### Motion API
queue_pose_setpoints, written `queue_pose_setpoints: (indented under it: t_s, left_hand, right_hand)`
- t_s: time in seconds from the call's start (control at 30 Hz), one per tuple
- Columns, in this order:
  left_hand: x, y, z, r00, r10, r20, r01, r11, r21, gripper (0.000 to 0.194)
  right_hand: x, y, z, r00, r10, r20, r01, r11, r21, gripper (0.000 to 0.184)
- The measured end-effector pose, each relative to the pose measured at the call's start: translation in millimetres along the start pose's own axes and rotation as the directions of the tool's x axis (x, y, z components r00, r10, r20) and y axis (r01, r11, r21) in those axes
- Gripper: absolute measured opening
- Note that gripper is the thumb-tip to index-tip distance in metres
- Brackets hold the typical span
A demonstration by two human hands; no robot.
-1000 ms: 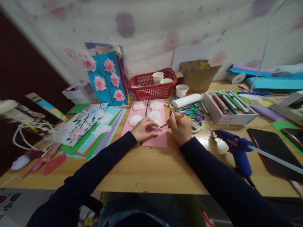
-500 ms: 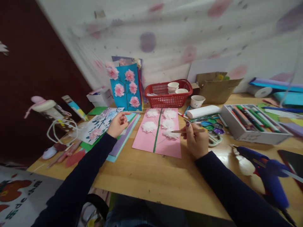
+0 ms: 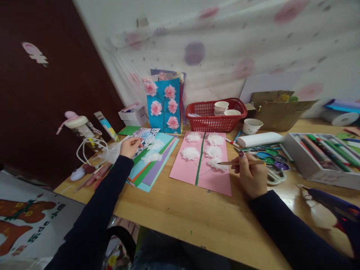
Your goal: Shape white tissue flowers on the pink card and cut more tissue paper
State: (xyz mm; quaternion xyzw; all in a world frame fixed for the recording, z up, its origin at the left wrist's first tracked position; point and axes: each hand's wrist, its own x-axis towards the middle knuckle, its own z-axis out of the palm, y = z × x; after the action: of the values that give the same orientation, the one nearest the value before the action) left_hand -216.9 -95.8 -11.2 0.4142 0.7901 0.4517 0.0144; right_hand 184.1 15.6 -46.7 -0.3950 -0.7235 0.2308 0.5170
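My right hand (image 3: 252, 175) is closed round a slim wooden pencil (image 3: 234, 163). Its dark tip points left at a white paper flower (image 3: 217, 164) on the pink card (image 3: 209, 182). A green stem runs down the middle of that card, with several white fluffy flowers on either side. At the left, my left hand (image 3: 131, 146) has its fingers pinched at the flower-printed sheet (image 3: 146, 135), whose near part is hidden. White fluffy flowers (image 3: 153, 150) lie beside this hand on a stack of coloured paper (image 3: 157, 170).
Behind the pink card are a blue flower card (image 3: 164, 99), a red basket (image 3: 215, 122) with paper cups and another cup (image 3: 252, 126). To the right are a paint palette (image 3: 271, 159), scissors (image 3: 277, 177), a marker box (image 3: 323, 168) and a glue gun (image 3: 334, 202). A bottle (image 3: 81, 127) stands left.
My left hand has come down onto the flower-printed sheet, which has shifted, and white flowers now show on the paper stack. The pencil remains in my right hand; the view has turned left.
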Motion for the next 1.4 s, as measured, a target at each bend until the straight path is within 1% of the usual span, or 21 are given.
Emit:
queue_pose_setpoints:
  t_s: [0.1, 0.2, 0.3, 0.37, 0.43, 0.53, 0.6, 0.63, 0.7, 0.77, 0.8, 0.83, 0.93, 1.07, 1.23, 1.4]
  left_hand:
    - [8.9, -0.3, 17.6, 0.997, 0.043, 0.066, -0.051, 0.992, 0.119, 0.017]
    - [9.6, -0.2, 36.6, 0.998, 0.048, 0.05, -0.056, 0.98, 0.19, 0.016]
    - [7.0, -0.5, 46.2, 0.996, 0.067, 0.052, -0.076, 0.974, 0.214, 0.014]
    - [6.0, 0.6, 45.2, 0.992, 0.098, 0.082, -0.112, 0.973, 0.203, 0.012]
    - [5.2, 4.9, 39.9, 0.986, 0.132, 0.103, -0.149, 0.971, 0.186, 0.011]
    - [2.4, 18.7, 30.3, 0.977, 0.198, 0.084, -0.209, 0.965, 0.158, 0.011]
    - [-0.9, 31.1, 26.3, 0.974, 0.207, 0.096, -0.217, 0.971, 0.102, 0.015]
    - [-2.4, 37.2, 25.4, 0.973, 0.189, 0.13, -0.198, 0.979, 0.058, 0.016]
    - [-4.8, 47.1, 25.6, 0.959, 0.102, 0.266, -0.096, 0.995, -0.036, 0.016]
    - [-5.6, 51.7, 27.0, 0.912, 0.022, 0.409, 0.014, 0.996, -0.086, 0.014]
    - [-5.7, 51.7, 27.5, 0.891, -0.008, 0.454, 0.053, 0.995, -0.086, 0.014]
    - [-5.7, 50.4, 27.8, 0.879, -0.032, 0.477, 0.076, 0.994, -0.075, 0.016]
    - [-6.6, 42.1, 26.2, 0.883, -0.059, 0.467, 0.084, 0.996, -0.032, 0.02]
    - [-8.7, 32.0, 22.0, 0.876, -0.063, 0.477, 0.084, 0.996, -0.021, 0.018]
    - [-7.4, 27.2, 19.4, 0.891, 0.039, 0.452, -0.045, 0.999, 0.002, 0.021]
    - [-8.6, 25.4, 16.4, 0.896, 0.034, 0.442, -0.041, 0.999, 0.007, 0.026]
  right_hand:
    - [0.4, 0.3, -0.2, 1.0, 0.013, 0.002, -0.013, 1.0, -0.002, 0.044]
    - [0.5, 0.6, -0.2, 1.0, 0.013, 0.0, -0.013, 1.0, -0.005, 0.043]
    - [0.0, 0.7, 0.0, 1.0, -0.006, -0.005, 0.006, 1.0, 0.002, 0.042]
    - [-0.6, 0.2, 0.1, 1.0, -0.02, -0.014, 0.02, 1.0, 0.006, 0.042]
    - [-1.3, -1.2, 0.4, 0.999, -0.024, -0.025, 0.025, 1.0, 0.009, 0.042]
    - [-2.1, -4.3, 0.8, 0.999, -0.026, -0.031, 0.027, 0.999, 0.032, 0.042]
    - [-2.3, -5.7, 1.1, 0.999, -0.04, -0.03, 0.041, 0.998, 0.049, 0.042]
    - [-2.4, -6.1, 1.2, 0.999, -0.047, -0.028, 0.048, 0.997, 0.051, 0.043]
    - [-2.6, -6.1, 1.2, 0.998, -0.055, -0.018, 0.056, 0.998, 0.043, 0.043]
    - [-2.7, -5.9, 1.1, 0.998, -0.058, -0.003, 0.058, 0.998, 0.026, 0.042]
    - [-2.6, -6.0, 1.0, 0.998, -0.062, 0.007, 0.062, 0.998, 0.019, 0.042]
    - [-2.6, -6.3, 1.0, 0.998, -0.067, 0.013, 0.067, 0.998, 0.013, 0.042]
    - [-2.2, -8.6, 1.0, 0.997, -0.076, 0.025, 0.076, 0.997, 0.006, 0.041]
    - [-2.5, -11.2, 1.2, 0.996, -0.077, 0.037, 0.077, 0.997, 0.005, 0.042]
    - [-3.6, -10.7, -0.1, 0.996, -0.071, 0.061, 0.07, 0.998, 0.006, 0.043]
    - [-3.8, -8.3, 0.2, 0.995, -0.089, 0.052, 0.09, 0.996, -0.002, 0.041]
